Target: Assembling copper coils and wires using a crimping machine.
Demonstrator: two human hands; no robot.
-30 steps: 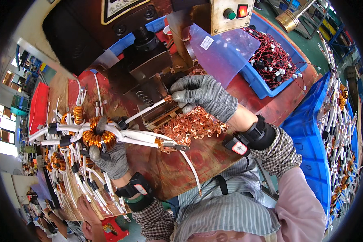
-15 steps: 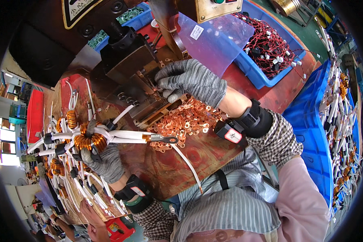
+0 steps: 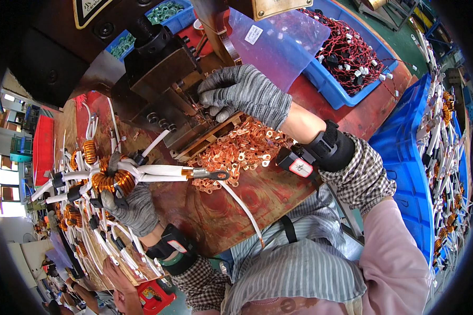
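My left hand (image 3: 134, 207), in a grey knit glove, grips a copper-wound toroidal coil (image 3: 114, 182) with white sleeved leads. Its thumb lies over the coil. One thick lead (image 3: 165, 173) points right and ends in a metal terminal lug (image 3: 215, 175). At the dark metal press (image 3: 163, 84), my gloved right hand (image 3: 242, 94) has its fingers pinched together beside the die. What they hold there is hidden. A heap of copper lugs (image 3: 242, 149) lies just below this hand, next to a wooden strip (image 3: 210, 139).
More coils with white leads (image 3: 73, 215) crowd the table's left side. Behind on the right stands a blue bin (image 3: 347, 100) of red-black wires, with a plastic bag (image 3: 268, 47) beside it. A blue crate (image 3: 404, 168) is at the right. Another person's hand (image 3: 118, 278) shows at lower left.
The view has shifted slightly. My left hand and the coil sit a little farther left. The right hand stays at the die, fingers still pinched.
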